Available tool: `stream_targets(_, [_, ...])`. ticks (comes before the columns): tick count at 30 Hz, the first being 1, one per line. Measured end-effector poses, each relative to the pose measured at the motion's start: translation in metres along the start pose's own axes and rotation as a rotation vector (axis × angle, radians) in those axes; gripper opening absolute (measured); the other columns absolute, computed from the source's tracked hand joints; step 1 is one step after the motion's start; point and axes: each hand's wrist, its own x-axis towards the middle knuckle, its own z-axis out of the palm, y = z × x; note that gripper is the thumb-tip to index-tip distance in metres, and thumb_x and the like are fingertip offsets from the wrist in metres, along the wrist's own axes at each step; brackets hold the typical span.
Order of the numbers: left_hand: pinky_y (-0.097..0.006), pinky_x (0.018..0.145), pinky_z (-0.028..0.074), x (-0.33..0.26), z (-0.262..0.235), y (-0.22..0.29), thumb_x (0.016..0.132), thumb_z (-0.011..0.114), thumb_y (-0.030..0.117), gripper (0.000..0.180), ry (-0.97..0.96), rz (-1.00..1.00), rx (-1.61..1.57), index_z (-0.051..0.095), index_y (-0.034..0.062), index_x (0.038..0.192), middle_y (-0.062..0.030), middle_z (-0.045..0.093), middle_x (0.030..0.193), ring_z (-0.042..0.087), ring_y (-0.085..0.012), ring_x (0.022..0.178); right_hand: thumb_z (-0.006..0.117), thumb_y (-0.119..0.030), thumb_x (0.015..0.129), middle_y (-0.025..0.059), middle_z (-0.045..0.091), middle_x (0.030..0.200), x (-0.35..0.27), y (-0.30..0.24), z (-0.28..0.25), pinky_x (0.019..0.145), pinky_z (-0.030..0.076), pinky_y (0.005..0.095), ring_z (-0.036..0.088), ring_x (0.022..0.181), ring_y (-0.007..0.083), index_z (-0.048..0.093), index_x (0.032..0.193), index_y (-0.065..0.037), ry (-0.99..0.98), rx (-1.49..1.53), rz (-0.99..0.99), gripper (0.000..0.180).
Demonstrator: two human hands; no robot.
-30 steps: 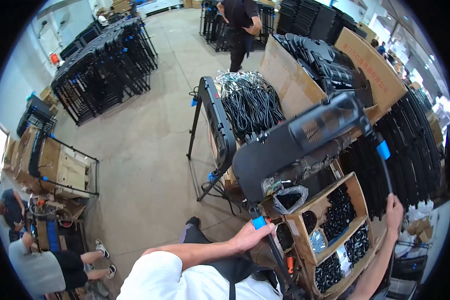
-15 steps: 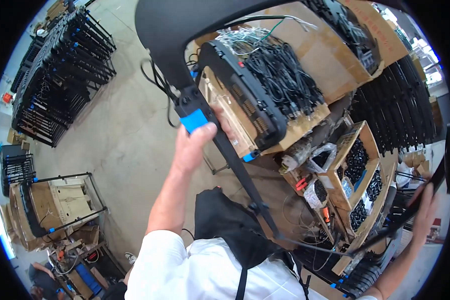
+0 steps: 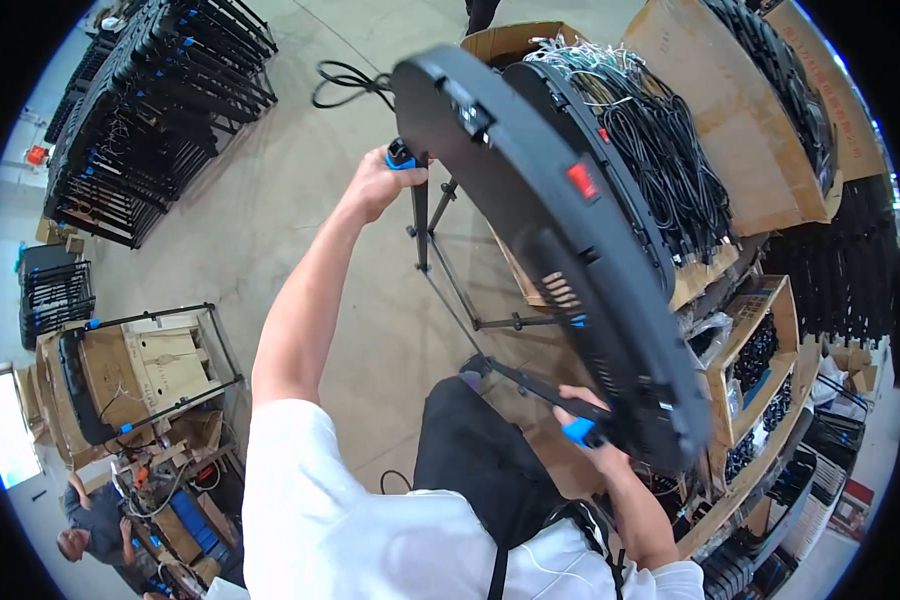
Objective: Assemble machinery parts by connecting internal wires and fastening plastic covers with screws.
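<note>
Gripping a large black panel (image 3: 560, 250) w/ both hands, held tilted across mid-frame from 12 o'clock down to 4 o'clock, back side w/ vent slots & small red tag facing up. Left hand (image 3: 378, 182) closed round a blue fitting (image 3: 401, 156) at the panel's upper edge, arm stretched out toward 11 o'clock, prob. to steady the far end. Right hand (image 3: 598, 445) wrapped, fingers curled, on a thin black frame rod by a second blue clip (image 3: 578, 431) at the lower edge, approx. 5 o'clock, taking the weight near the body. Spread grip at opposite ends likely keeps the wide, awkward panel from twisting. Thin black stand legs (image 3: 450, 280) hanging under the panel, over bare concrete floor (image 3: 270, 180). Cardboard boxes of coiled black cables (image 3: 670, 170) at 1–2 o'clock, close behind the panel; smaller bins of dark parts (image 3: 760, 350) at 4 o'clock, within easy reach. Rows of similar black frames (image 3: 160, 100) stacked on the floor at 10 o'clock, well apart. Cardboard box on a cart (image 3: 150, 370) at 8 o'clock. Another person (image 3: 90, 520) crouched at 7 o'clock, far off, not touching any of this.
</note>
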Motion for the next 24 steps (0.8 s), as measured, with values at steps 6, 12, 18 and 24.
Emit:
stream_targets(6, [-0.034,0.084,0.052,0.091,-0.018,-0.088,0.079,0.077,-0.007,0.032,0.103,-0.075,0.112,0.074,0.0052,0.109,-0.0002,0.07,0.099,0.061,-0.0146,0.088,0.084,-0.019,0.083,0.0097,0.073,0.112,0.102,0.022,0.132,0.097,0.054,0.0386,0.068,0.11,0.0214,0.074,0.113,-0.01,0.068,-0.046,-0.137,0.033])
stream_targets(12, [-0.035,0.087,0.055,0.133,0.0,-0.116,0.082,0.076,-0.001,0.05,0.14,-0.014,0.191,0.067,0.0051,0.13,-0.0055,0.075,0.108,0.068,-0.0186,0.094,0.082,-0.023,0.083,0.0121,0.073,0.114,0.124,0.094,0.159,0.099,0.053,0.0456,0.068,0.112,0.0334,0.075,0.115,-0.014,0.07,-0.258,0.056,0.034])
stream_targets(18, [-0.042,0.116,0.045,0.106,-0.029,-0.185,0.093,0.079,0.031,0.077,0.431,-0.004,0.316,0.046,-0.0009,0.155,-0.0237,0.057,0.152,0.054,-0.0324,0.142,0.059,-0.034,0.095,0.0199,0.076,0.1,0.09,0.078,0.109,0.091,0.057,0.0545,0.07,0.1,0.0441,0.075,0.101,-0.01,-0.019,-0.195,0.232,0.029])
stream_targets(24, [-0.036,0.055,0.053,-0.111,0.052,-0.391,0.101,0.063,0.03,0.025,-0.366,-0.746,0.258,0.071,0.0071,0.099,-0.0059,0.069,0.08,0.064,-0.0182,0.065,0.067,-0.036,0.088,0.0166,0.077,0.114,-0.088,0.204,0.055,0.101,0.055,0.0466,0.072,0.111,0.0372,0.08,0.117,-0.013,0.134,-0.11,0.736,0.038])
